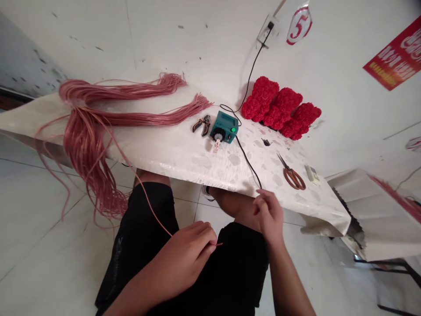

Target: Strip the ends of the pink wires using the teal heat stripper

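My left hand (194, 245) is closed on a thin pink wire (148, 197) over my lap. A short end of the wire sticks out past the thumb and forefinger. Its other side runs up to a large bundle of pink wires (85, 145), which lies on the table and hangs over its front edge. Just off that edge, my right hand (269, 215) has its fingers loosely bent and apart, with nothing seen in them. Close to its forefinger is a black cable (248, 162) from a small green electric device (226, 125) with a lit green button.
Cutting pliers (201, 125) lie left of the device. Scissors with brown handles (292, 173) and a small pale box (312, 175) are on the right of the covered table (184, 153). Red flower-like clusters (278, 105) stand by the wall, below a power socket (267, 30).
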{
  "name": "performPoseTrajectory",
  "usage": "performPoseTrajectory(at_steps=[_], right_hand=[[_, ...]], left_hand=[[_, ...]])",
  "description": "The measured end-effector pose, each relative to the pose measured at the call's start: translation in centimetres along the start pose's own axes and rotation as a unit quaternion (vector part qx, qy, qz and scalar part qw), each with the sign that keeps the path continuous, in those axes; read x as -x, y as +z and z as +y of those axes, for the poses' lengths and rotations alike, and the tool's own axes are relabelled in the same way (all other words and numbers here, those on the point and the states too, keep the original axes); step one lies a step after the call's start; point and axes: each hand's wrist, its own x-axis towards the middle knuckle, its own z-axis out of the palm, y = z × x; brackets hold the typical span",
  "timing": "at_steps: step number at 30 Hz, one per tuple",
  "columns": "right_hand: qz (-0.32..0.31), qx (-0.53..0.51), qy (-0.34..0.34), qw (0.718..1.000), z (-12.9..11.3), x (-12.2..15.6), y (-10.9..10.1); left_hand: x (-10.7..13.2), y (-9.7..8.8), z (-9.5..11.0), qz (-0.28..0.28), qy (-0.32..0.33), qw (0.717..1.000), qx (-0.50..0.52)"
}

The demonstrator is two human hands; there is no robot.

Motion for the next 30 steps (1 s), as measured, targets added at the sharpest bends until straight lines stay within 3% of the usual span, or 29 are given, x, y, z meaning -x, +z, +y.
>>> performPoseTrajectory(at_steps=[4,13,18,24,30], right_hand=[[0.068,0.075,0.041,0.994,1.4,-2.7,-1.6],[0.022,0.219,0.037,0.975,2.7,-6.0,-0.4],[0.019,0.208,0.045,0.977,3.0,-6.7,-1.9],[-0.013,0.149,0.113,0.982,2.9,-7.4,-4.4],[-0.063,0.108,0.136,0.983,2.1,-8.1,-4.0]], left_hand=[[-0.2,0.0,-0.1,-0.012,-0.004,1.0,0.006],[-0.4,0.3,-0.5,-0.032,-0.022,0.999,-0.007],[-1.0,0.1,-0.2,-0.051,-0.025,0.998,-0.002],[-1.3,0.0,0.2,-0.067,-0.002,0.998,-0.009],[-1.2,0.2,-0.3,-0.063,0.015,0.998,0.003]])
